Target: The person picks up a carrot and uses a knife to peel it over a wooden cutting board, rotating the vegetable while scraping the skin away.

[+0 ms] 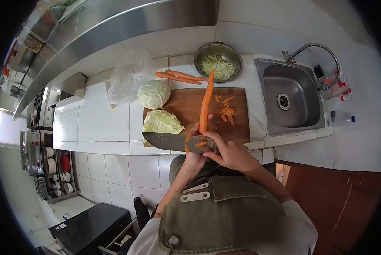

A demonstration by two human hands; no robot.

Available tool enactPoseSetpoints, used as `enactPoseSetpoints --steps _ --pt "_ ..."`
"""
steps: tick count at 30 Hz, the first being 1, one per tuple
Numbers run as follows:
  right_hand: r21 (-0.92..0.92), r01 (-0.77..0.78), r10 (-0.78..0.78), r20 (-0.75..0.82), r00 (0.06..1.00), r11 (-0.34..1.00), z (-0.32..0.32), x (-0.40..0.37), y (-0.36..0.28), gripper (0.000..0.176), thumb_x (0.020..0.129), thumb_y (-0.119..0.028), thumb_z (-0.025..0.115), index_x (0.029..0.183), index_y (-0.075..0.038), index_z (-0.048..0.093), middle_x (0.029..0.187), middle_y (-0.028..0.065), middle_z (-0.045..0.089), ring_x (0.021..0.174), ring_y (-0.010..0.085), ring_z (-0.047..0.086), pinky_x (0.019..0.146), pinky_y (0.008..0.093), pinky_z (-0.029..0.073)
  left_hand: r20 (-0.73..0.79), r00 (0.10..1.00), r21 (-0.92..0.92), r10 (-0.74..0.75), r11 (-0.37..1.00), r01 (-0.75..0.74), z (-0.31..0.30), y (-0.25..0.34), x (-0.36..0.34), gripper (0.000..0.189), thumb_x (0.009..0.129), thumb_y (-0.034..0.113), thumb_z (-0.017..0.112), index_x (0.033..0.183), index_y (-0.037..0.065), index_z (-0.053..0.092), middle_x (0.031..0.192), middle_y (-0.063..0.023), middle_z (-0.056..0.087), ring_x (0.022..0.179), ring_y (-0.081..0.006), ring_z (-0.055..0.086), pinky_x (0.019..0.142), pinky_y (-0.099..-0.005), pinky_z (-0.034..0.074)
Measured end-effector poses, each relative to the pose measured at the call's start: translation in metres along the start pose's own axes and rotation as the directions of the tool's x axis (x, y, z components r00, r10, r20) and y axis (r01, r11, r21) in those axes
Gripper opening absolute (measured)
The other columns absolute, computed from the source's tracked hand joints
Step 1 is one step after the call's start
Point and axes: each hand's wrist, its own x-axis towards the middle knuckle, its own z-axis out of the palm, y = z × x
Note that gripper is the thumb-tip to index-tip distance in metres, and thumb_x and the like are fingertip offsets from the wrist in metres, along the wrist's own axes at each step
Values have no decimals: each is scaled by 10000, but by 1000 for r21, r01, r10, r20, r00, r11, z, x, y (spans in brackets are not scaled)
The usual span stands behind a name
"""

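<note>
My left hand is closed around the lower end of a peeled-looking carrot, which points up and away over the wooden cutting board. The blade partly hides the fingers. In my right hand is a broad kitchen knife, its blade lying across the carrot's near end and pointing left. Bits of orange peel stick to the blade. More carrot peelings are scattered on the board's right side. On the left side are a cut piece of cabbage and a rounded cabbage.
Two more carrots lie behind the board. A metal bowl holds shredded pale green vegetable. To the right is a sink with a faucet; a clear plastic bag sits at left. A steel hood hangs overhead.
</note>
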Motion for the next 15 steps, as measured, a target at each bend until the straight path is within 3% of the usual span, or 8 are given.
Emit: enactPoseSetpoints --steps 1,3,7,9,13,15 --pt "14 -15 15 20 1000 1000 -1 0 0 568 861 -324 664 1301 -66 415 636 146 597 576 345 619 540 411 471 2 1000 0 3 1000 -3 -2 0 0 441 992 325 364 1296 41 511 812 25 530 717 -69 494 657 -239 424" --pt "4 14 -14 2 1000 1000 -2 0 2 575 857 -326 667 1305 -69 416 644 140 601 584 337 621 546 406 474 159 987 -56 -27 998 36 -7 -1 0 475 999 373 359 1309 43 502 798 33 534 706 -65 495 642 -241 427" --pt "-1 53 -53 -25 998 999 -2 1 2 591 846 -322 676 1318 -80 416 663 125 613 605 323 627 556 396 484 121 992 -42 -22 999 27 -3 1 2 516 1002 422 354 1324 43 490 804 32 540 720 -61 503 638 -243 426" --pt "-16 21 -21 -1 1000 1000 -2 0 2 593 845 -325 676 1322 -86 416 666 123 616 608 322 627 554 394 485 272 962 -93 -36 994 64 -19 -7 9 541 1003 447 343 1338 44 476 863 8 582 787 -80 546 704 -252 452" --pt "-43 35 -35 -3 999 998 -4 1 6 594 845 -333 673 1330 -100 419 679 120 622 609 323 625 550 396 486 258 964 -109 -63 990 94 -14 -9 12 534 1001 441 346 1340 47 469 1024 -25 610 887 -106 571 790 -273 471" --pt "-47 34 -34 -1 999 998 -5 1 6 592 845 -339 672 1324 -98 422 677 118 621 610 323 626 547 397 486 73 989 -167 -127 976 138 -1 -4 10 542 1017 439 299 1375 52 429 949 16 563 798 -73 533 729 -249 468"
